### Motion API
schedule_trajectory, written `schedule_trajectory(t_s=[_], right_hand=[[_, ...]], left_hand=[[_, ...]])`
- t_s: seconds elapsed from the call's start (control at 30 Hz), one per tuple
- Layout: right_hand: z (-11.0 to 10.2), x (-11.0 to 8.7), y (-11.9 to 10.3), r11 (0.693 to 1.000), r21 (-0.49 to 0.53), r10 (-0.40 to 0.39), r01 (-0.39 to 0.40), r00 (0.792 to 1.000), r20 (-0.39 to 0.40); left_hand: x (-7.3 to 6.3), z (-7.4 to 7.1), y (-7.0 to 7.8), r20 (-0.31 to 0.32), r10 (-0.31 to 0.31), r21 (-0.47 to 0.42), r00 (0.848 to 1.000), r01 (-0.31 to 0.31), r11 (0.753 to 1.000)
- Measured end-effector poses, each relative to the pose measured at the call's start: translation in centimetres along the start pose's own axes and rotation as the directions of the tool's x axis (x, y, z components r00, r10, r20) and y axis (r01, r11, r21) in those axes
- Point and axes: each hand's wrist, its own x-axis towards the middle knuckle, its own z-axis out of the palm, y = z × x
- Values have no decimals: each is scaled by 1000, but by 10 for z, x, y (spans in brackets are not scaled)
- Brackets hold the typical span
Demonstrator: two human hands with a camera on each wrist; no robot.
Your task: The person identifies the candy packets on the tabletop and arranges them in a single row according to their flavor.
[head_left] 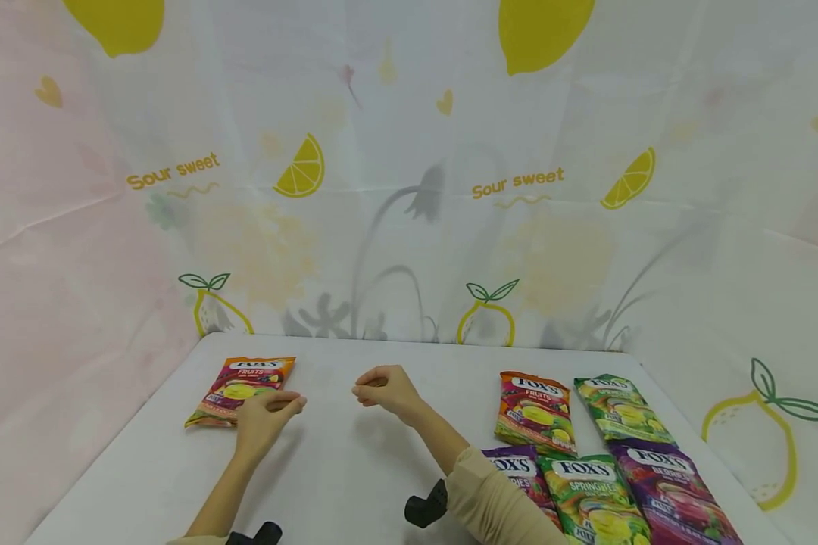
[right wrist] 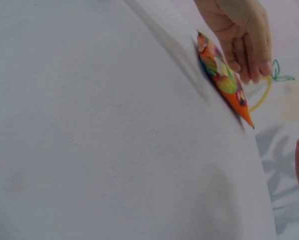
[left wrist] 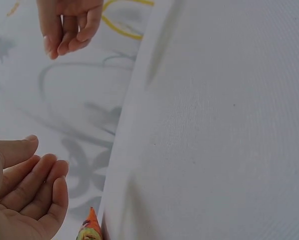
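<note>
My left hand (head_left: 264, 425) is held over the table beside an orange Fox's Fruits candy bag (head_left: 235, 390), overlapping its right edge in the head view. Its fingers are loosely bent and hold nothing; the left wrist view shows the bare palm. Farther right, my right hand (head_left: 390, 390) hovers above the white tabletop, fingers relaxed and slightly curled, with nothing in them. A gap separates the two hands. From the right wrist, the same orange bag (right wrist: 222, 75) lies flat below the left hand (right wrist: 247, 42).
On the right lie several more candy bags: an orange Fruits bag (head_left: 535, 412), a green bag (head_left: 623, 409), a green Springtea bag (head_left: 593, 499), a purple Berries bag (head_left: 675, 492) and another purple bag (head_left: 518, 469) partly behind the right sleeve (head_left: 497, 499). A lemon-print cloth (head_left: 382, 250) hangs behind.
</note>
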Motion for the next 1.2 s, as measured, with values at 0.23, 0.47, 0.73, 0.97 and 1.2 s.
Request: schedule_trajectory(t_s=[0.23, 0.47, 0.73, 0.97, 1.2], right_hand=[[-5, -8, -5, 1000, -3, -7, 6, 1000, -8], [-12, -9, -1, 1000, 21, -10, 9, 1000, 2], [-21, -14, -1, 1000, 10, -21, 21, 1000, -11], [-28, -17, -1, 1000, 9, -17, 17, 1000, -8], [-33, -22, -1, 1000, 15, -11, 11, 1000, -7]], left_hand=[[0, 6, 1, -4, 10, -28, 1000, -11, 1000], [-3, 11, 4, -7, 38, -39, 999, -38, 998], [-4, 17, 3, 14, 46, -57, 999, -45, 997], [-3, 21, 2, 36, 22, -27, 999, -22, 999], [-5, 26, 3, 40, 23, -69, 999, -20, 997]])
